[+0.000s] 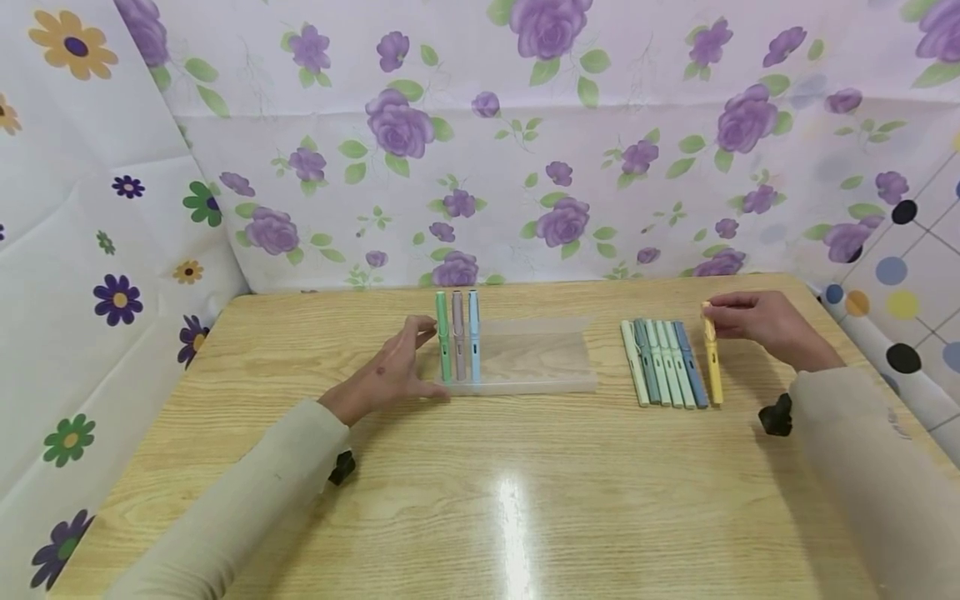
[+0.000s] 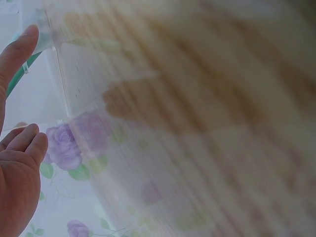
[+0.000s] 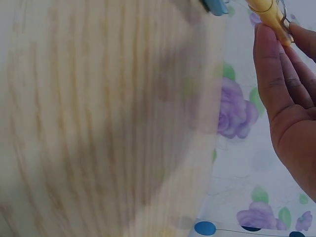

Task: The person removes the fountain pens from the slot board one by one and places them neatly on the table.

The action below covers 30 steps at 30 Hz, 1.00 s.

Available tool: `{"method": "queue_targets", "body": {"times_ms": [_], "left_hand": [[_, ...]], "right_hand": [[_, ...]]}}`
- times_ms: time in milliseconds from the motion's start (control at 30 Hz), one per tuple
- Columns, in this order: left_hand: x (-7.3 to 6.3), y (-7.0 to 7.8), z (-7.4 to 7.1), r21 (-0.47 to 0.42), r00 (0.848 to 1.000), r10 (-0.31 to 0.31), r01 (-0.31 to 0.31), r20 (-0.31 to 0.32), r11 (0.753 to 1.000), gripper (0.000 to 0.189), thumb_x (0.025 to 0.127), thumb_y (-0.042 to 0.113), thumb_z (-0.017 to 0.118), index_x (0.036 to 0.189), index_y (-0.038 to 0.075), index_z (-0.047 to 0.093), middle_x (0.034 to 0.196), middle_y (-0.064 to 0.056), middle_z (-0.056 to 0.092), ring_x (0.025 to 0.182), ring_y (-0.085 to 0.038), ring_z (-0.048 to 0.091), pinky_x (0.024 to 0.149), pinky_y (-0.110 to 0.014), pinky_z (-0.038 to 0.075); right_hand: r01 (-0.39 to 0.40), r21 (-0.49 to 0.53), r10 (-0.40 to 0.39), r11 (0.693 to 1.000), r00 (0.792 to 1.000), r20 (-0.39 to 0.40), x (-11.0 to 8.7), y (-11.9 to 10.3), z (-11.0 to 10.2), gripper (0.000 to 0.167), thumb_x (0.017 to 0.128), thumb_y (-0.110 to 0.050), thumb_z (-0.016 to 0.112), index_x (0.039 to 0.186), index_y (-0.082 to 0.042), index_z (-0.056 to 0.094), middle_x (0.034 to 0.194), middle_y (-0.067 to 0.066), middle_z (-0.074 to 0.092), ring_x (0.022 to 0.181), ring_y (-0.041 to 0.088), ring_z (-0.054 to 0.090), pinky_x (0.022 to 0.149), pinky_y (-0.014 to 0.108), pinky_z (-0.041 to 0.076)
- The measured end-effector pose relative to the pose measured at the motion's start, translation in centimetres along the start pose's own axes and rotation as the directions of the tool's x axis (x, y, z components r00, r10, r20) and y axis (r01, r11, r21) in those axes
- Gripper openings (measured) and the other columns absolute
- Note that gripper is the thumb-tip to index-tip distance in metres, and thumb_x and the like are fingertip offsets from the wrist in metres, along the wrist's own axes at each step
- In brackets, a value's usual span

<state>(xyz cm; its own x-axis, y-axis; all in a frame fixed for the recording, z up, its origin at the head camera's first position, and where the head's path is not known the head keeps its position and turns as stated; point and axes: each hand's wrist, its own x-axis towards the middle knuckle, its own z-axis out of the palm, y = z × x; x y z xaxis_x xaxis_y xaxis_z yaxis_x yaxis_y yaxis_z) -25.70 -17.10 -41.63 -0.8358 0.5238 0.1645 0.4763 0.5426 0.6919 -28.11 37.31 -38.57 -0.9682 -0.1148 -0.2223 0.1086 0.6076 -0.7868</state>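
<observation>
A clear plastic tray [image 1: 525,387] lies on the table, with a green pen [image 1: 443,337], a mauve pen [image 1: 459,337] and a light blue pen [image 1: 474,337] side by side at its left end. My left hand [image 1: 401,367] is at that end, thumb near the front corner and fingers toward the back, fairly straight. In the left wrist view the left hand [image 2: 19,173] spans the tray's end. My right hand [image 1: 761,325] pinches the upper end of a yellow pen [image 1: 712,358] between thumb and fingers. The right wrist view shows the yellow pen [image 3: 269,15] in the fingertips.
Just left of the yellow pen, several pens in pale green, grey-green and blue [image 1: 663,362] lie in a row on the wooden table [image 1: 450,500]. Flowered sheets [image 1: 487,167] hang behind and at the left; a dotted sheet [image 1: 922,283] stands at the right.
</observation>
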Motion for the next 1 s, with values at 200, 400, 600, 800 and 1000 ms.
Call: {"method": "queue_targets", "body": {"times_ms": [200,400,600,800,1000], "left_hand": [[0.1,0.0,0.0,0.006,1.0,-0.003,0.003,-0.002,1.0,0.105,0.066,0.013,0.095,0.141,0.0,0.023,0.15,-0.024,0.033,0.142,-0.039,0.035,0.116,-0.046,0.033],[0.2,-0.1,0.0,-0.01,1.0,0.003,-0.003,0.003,1.0,0.105,0.068,0.011,0.093,0.143,0.001,0.021,0.151,-0.022,0.031,0.143,-0.04,0.033,0.116,-0.048,0.034],[0.2,0.0,-0.1,-0.003,1.0,-0.001,0.001,0.004,1.0,0.105,0.067,0.011,0.094,0.143,0.0,0.022,0.151,-0.022,0.032,0.142,-0.04,0.034,0.116,-0.047,0.034],[0.2,0.0,-0.1,0.022,1.0,-0.009,0.009,0.004,1.0,0.104,0.066,0.013,0.094,0.142,-0.001,0.024,0.15,-0.023,0.034,0.142,-0.04,0.036,0.116,-0.046,0.034],[0.2,0.0,-0.1,0.015,1.0,-0.027,0.027,0.012,1.0,0.103,0.067,0.013,0.094,0.141,-0.001,0.024,0.151,-0.023,0.034,0.142,-0.04,0.035,0.116,-0.048,0.034]], "right_hand": [[-0.02,-0.011,0.02,1.0,0.999,0.049,0.6,0.6,0.5,0.075,0.098,-0.049,0.059,0.146,0.006,0.042,0.137,0.024,0.054,0.099,0.011,0.068,0.098,0.046,0.054],[-0.046,-0.018,0.047,0.999,0.996,0.077,1.3,0.9,1.0,0.073,0.099,-0.047,0.059,0.146,0.007,0.041,0.139,0.028,0.051,0.101,0.013,0.067,0.096,0.041,0.055],[-0.065,-0.025,0.066,0.998,0.995,0.071,1.7,1.0,1.3,0.068,0.101,-0.041,0.059,0.142,0.011,0.044,0.135,0.027,0.054,0.096,0.01,0.067,0.09,0.035,0.058],[-0.068,-0.012,0.069,0.998,0.994,0.083,2.0,1.2,1.5,0.064,0.101,-0.035,0.061,0.139,0.015,0.045,0.126,0.022,0.062,0.095,0.012,0.068,0.085,0.033,0.06],[-0.094,0.036,0.09,0.995,0.992,0.088,2.3,1.1,1.8,0.062,0.101,-0.03,0.063,0.138,0.016,0.045,0.115,0.012,0.067,0.091,0.01,0.068,0.083,0.032,0.061]]}}
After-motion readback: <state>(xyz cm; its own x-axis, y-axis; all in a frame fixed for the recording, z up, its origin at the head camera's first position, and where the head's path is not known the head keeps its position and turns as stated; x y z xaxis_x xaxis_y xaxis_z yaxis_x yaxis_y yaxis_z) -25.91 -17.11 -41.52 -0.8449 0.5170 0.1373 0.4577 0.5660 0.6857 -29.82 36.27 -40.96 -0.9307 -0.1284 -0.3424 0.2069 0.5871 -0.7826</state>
